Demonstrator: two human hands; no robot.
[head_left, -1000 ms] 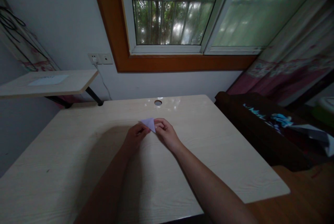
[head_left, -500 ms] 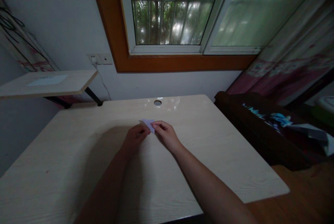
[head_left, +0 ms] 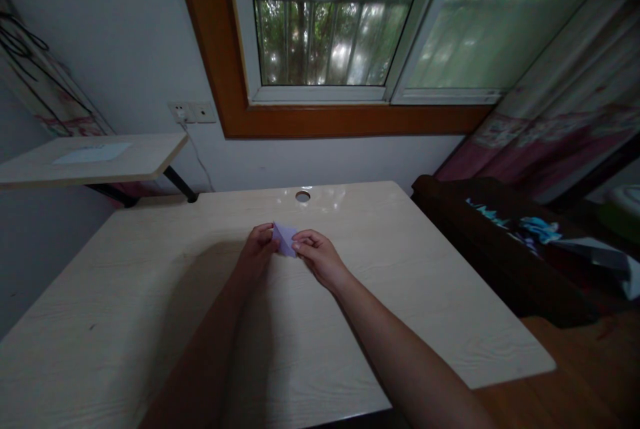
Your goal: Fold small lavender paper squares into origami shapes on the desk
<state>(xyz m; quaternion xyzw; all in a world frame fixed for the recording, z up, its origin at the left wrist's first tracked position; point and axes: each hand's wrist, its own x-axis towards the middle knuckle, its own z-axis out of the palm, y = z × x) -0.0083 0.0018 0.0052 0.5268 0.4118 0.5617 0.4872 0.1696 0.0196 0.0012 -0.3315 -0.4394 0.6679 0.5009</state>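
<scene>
A small piece of folded purple paper [head_left: 284, 240] is held between my two hands, over the far middle part of the desk. A crease runs slantwise across its face. My left hand [head_left: 259, 246] pinches its left edge between thumb and fingers. On the opposite side, my right hand [head_left: 319, 253] grips the right edge, thumb in front and fingers behind. The fingertips cover the paper's side edges. Whether the paper touches the desk I cannot tell.
The pale wood desk [head_left: 400, 309] has a round cable hole [head_left: 303, 196] near its back edge. A raised shelf [head_left: 150, 149] on black legs bears a paper sheet [head_left: 94, 153] at the left. Dark brown furniture [head_left: 465, 249] with cloth on it stands to the right, below a window [head_left: 335, 22].
The left hand has shifted slightly up and left, its fingers now on the paper's left edge. More of the purple paper's face shows. My right hand has barely moved.
</scene>
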